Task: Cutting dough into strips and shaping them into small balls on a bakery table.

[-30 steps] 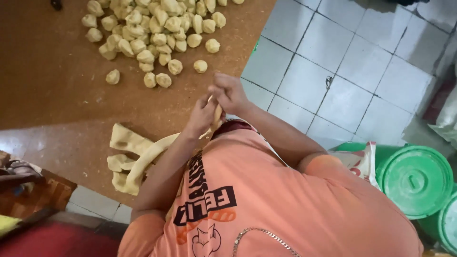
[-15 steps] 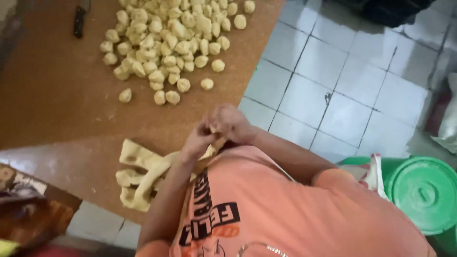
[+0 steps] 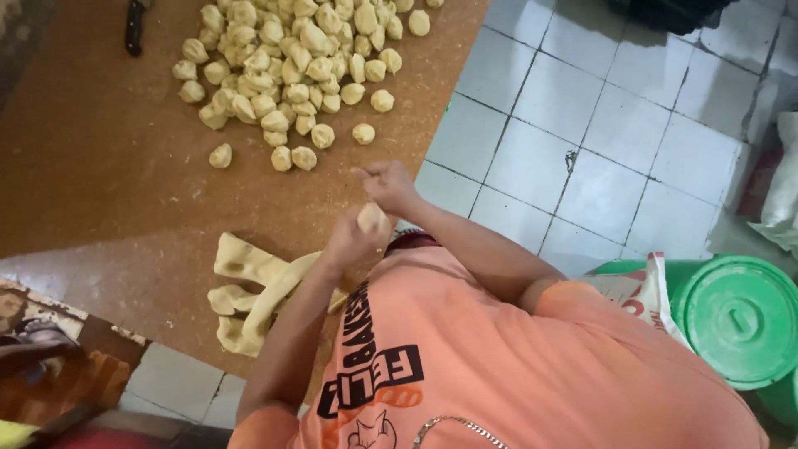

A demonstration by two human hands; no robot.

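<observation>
Brown table (image 3: 100, 166) | left hand (image 3: 353, 241) grips dough rope (image 3: 270, 291) (runs lower-left)

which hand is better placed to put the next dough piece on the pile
Likely the right hand: it is nearer the pile of dough pieces, while the left hand grips the dough strip.

There is one view only, from a camera worn on the head, looking steeply down past an orange shirt (image 3: 499, 366) to the hands (image 3: 374, 208) close below. Beyond the hands it takes in the brown tabletop (image 3: 100, 158); to their right, the white tiled floor (image 3: 598, 141) lies farther down.
</observation>
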